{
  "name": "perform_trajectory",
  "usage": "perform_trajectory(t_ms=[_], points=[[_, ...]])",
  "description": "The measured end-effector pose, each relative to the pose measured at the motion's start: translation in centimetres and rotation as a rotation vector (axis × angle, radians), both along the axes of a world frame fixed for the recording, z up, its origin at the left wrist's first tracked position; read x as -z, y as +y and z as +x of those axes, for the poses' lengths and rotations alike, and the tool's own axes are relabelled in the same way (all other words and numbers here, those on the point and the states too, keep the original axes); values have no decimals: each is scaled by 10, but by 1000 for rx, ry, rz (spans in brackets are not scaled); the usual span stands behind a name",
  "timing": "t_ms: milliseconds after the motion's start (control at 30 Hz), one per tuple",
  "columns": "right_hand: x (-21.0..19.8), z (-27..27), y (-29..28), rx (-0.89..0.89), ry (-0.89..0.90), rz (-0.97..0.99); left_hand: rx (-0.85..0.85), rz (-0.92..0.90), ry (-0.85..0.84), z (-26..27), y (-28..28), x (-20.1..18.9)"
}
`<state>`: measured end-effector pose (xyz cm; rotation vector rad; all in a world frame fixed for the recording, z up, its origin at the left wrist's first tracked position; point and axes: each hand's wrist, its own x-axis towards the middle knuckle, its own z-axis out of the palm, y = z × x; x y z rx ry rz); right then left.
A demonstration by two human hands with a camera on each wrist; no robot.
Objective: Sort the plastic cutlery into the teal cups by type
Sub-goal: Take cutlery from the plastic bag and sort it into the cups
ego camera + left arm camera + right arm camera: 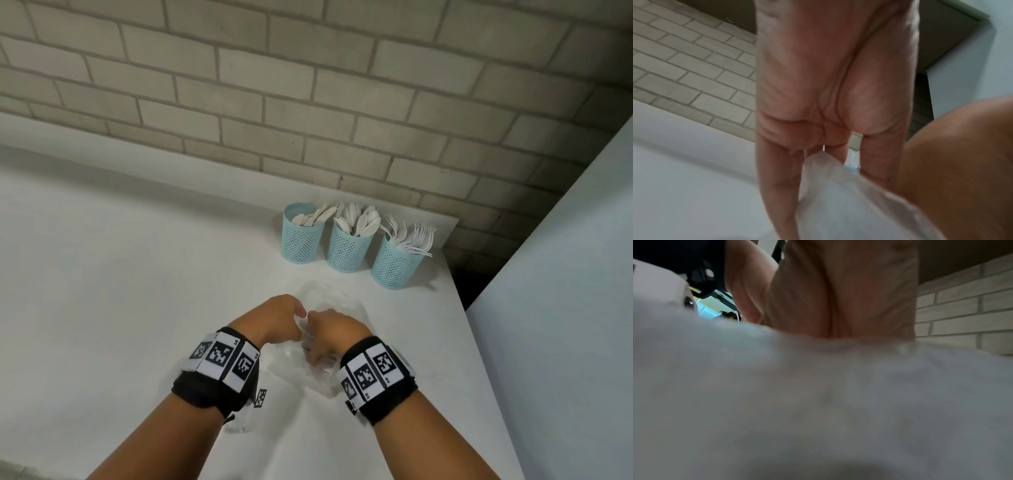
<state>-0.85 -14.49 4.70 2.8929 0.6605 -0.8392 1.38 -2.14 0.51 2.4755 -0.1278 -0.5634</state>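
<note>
Three teal mesh cups stand in a row at the back right of the white table (137, 274). The left cup (301, 240) holds white knives (320, 214), the middle cup (347, 251) spoons (363, 219), and the right cup (394, 267) forks (416, 236). In front of them lies a crumpled clear plastic bag (323, 294). My left hand (286, 318) and right hand (329, 330) meet on it, fingers curled into the plastic. In the left wrist view the left hand (828, 162) pinches the bag (838, 203). The bag (818, 402) hides the fingers of my right hand (838, 296).
A brick wall (308, 102) runs behind the table. A tall white panel (565, 308) stands close on the right, with a dark gap (469, 284) between it and the table edge. A small black-and-white tag (261, 398) hangs under my left wrist.
</note>
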Motion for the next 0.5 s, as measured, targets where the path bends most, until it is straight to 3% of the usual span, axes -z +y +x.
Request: perform_trajectory(t_ms=[133, 500], points=[[10, -4, 1, -30, -97, -11, 14, 30, -14, -2, -1, 0], [35, 17, -4, 149, -156, 99, 5, 53, -54, -1, -1, 0]])
